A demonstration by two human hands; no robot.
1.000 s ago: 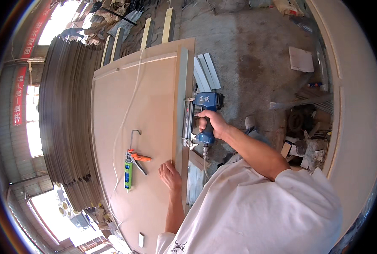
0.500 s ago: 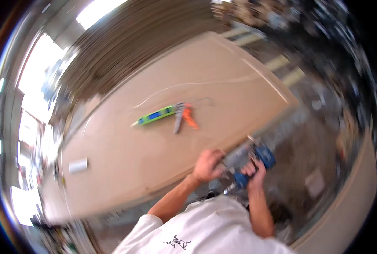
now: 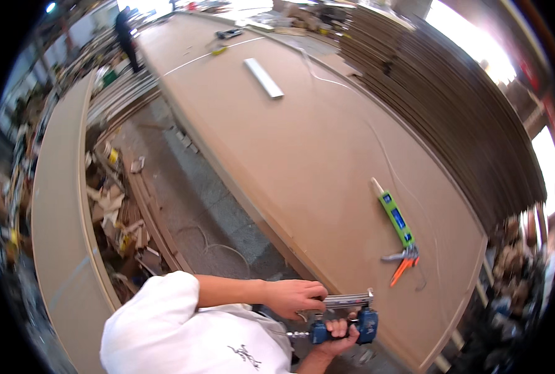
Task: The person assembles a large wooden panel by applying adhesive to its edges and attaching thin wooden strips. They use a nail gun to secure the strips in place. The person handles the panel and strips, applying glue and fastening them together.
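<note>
A blue air nail gun with a silver magazine is held in front of me, over the near edge of a large tan board. My right hand is closed around its handle. My left hand lies along the rear end of the magazine, its fingers bent onto the metal. At the handle's end, a silver hose fitting shows. A green caulking gun with an orange grip lies on the board to the right, apart from both hands.
Farther up the board are a white strip and a dark tool. A thin cord runs across it. Stacked brown sheets stand to the right. Scraps litter the floor, left. A person stands far off.
My view has swung left along the board, so the caulking gun now appears to the right. The nail gun has turned in my hands, and my left hand now rests on its magazine.
</note>
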